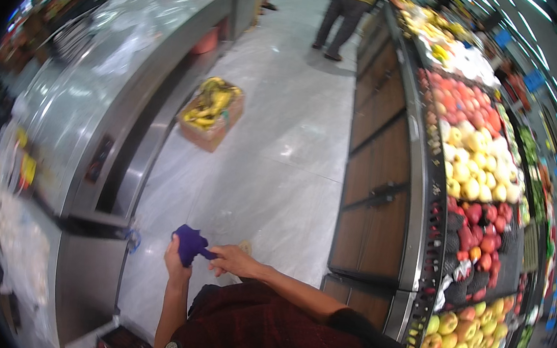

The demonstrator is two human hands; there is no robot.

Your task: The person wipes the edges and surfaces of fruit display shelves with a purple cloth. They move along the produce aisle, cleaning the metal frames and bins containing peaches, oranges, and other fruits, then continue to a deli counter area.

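A crumpled purple cloth (189, 245) is held up in front of my body, over the tiled floor. My left hand (177, 262) is closed round its left side, the thumb along the edge. From the right, my right hand (234, 262) pinches a corner of the cloth and draws it out sideways. Parts of the fingers on both hands are hidden by the cloth or turned away.
On the floor ahead stands a cardboard box (202, 140) with bananas (214, 103). A metal counter (60, 117) with plastic bags runs along the left. To the right is a fruit stand with red apples (483, 226) and yellow-green apples (462, 336). A person (347, 11) stands farther down the aisle.
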